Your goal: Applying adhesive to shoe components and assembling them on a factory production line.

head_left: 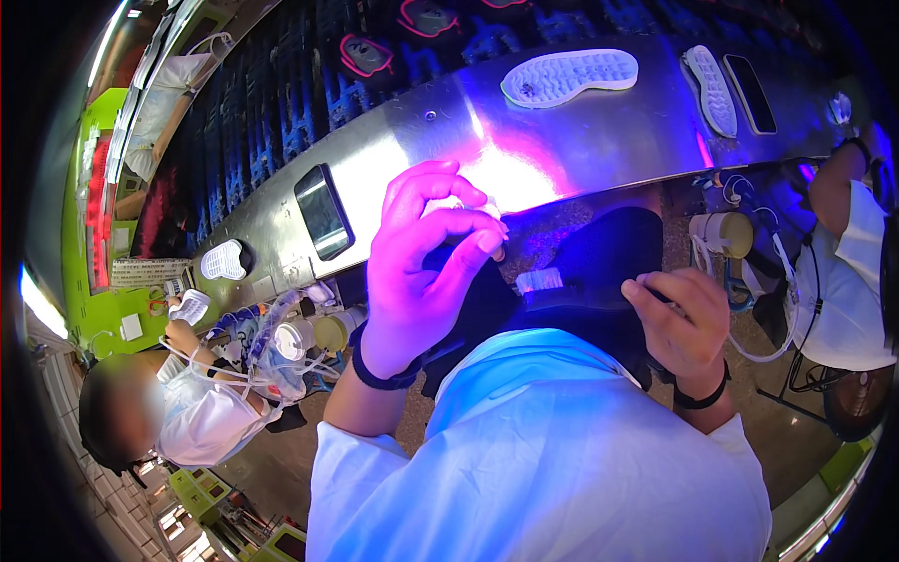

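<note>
My left hand (426, 253), lit pink and violet, is raised near the front edge of the metal table (412, 140). Its thumb and fingers close on a small whitish thing (449, 203), mostly hidden by the fingers, so its kind does not show. Lower and to the right, my right hand (688, 323) grips the dark handle of a brush. The pale bristles of the brush (539, 281) point left, over my dark-clothed lap. Beyond my hands, a white shoe sole (571, 78) lies on the table, tread up.
A phone (324, 214) lies left of my hand. At the right are a narrower sole (712, 91) and another phone (749, 94). Behind the table runs a dark slatted conveyor (272, 122) carrying pink-rimmed pieces (365, 56). Co-workers sit on both sides; the left one holds a white sole (190, 307).
</note>
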`<state>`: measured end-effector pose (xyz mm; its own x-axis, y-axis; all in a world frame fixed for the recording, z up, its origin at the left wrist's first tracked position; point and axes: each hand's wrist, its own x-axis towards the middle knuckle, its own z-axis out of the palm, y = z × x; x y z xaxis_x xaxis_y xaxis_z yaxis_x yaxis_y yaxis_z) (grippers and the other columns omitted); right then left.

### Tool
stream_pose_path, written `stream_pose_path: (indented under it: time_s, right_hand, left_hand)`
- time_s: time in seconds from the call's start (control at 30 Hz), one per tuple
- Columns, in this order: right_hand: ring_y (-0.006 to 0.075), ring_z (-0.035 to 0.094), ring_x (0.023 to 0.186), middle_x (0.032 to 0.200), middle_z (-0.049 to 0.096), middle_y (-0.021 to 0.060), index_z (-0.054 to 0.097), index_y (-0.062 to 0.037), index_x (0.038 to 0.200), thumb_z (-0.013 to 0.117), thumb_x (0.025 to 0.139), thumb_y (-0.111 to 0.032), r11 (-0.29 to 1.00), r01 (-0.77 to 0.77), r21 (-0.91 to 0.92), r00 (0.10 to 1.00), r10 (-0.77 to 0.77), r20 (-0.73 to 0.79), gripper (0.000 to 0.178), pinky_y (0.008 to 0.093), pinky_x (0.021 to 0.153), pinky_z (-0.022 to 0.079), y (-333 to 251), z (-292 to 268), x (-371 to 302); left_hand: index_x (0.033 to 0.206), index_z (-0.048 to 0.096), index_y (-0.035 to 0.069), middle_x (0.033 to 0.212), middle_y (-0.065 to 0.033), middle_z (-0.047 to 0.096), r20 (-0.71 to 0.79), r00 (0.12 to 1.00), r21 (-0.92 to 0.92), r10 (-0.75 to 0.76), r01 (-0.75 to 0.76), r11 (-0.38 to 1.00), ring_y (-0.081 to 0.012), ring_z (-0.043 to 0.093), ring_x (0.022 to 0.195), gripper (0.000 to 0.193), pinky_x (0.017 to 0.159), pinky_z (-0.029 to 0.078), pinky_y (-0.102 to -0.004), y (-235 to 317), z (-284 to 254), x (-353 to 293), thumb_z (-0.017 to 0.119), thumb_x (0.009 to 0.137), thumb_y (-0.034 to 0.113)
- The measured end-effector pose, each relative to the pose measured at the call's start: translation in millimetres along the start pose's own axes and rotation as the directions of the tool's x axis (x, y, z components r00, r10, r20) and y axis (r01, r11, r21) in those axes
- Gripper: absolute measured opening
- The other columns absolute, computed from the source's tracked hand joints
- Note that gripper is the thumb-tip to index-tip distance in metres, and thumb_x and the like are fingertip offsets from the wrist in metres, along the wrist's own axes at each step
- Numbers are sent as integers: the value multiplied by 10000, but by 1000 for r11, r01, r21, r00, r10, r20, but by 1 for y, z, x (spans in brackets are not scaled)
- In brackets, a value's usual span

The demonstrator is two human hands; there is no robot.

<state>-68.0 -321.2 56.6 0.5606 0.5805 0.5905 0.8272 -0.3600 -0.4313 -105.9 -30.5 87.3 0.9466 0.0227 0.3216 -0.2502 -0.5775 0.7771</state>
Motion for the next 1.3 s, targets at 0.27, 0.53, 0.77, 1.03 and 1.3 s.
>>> stream_pose_path:
  time_s: [0.27, 0.53, 0.77, 1.03, 1.3]
  right_hand:
    - [214, 603, 641, 846, 641, 72, 779, -76, 1019, 740, 637, -24, 1000, -26, 9, 1000, 26, -17, 388, 307, 534, 487, 1, 1, 0]
    - [214, 609, 648, 839, 640, 66, 781, -78, 1024, 749, 645, -26, 998, -45, 52, 999, 45, 6, 383, 306, 548, 489, 2, -2, 0]
    - [210, 620, 655, 843, 643, 53, 779, -81, 1025, 756, 656, -21, 992, -42, 116, 999, 39, 32, 375, 301, 548, 488, 1, 0, -3]
    - [205, 624, 664, 851, 644, 48, 774, -82, 1031, 752, 659, -17, 996, -15, 93, 1000, 13, 29, 378, 303, 553, 495, -1, 0, -3]
    - [207, 624, 668, 851, 643, 53, 770, -71, 1032, 747, 660, -20, 994, 1, 112, 1000, -4, 29, 376, 300, 550, 490, 1, -2, -5]
  left_hand:
    - [953, 798, 119, 1069, -39, 668, 260, 959, -63, 112, -99, 993, -291, 577, 1123, 232, 1083, 400, -500, 16, -11, 5, 828, 724, 144]
    - [886, 768, 132, 1102, -38, 639, 313, 943, -129, 110, -73, 989, -302, 554, 1159, 183, 1100, 378, -497, 13, -9, 7, 834, 716, 138]
    - [866, 757, 133, 1147, -54, 584, 371, 920, -156, 123, -69, 985, -349, 492, 1246, 168, 1070, 380, -486, 10, -10, 4, 836, 719, 153]
    - [870, 677, 94, 1123, -76, 559, 344, 934, -74, 101, -81, 994, -353, 491, 1222, 169, 1038, 391, -488, 14, -4, 3, 794, 749, 108]
    - [875, 653, 77, 1101, -74, 573, 232, 973, -88, 2, 19, 996, -333, 501, 1210, 133, 1057, 394, -480, 8, -3, -2, 756, 796, 45]
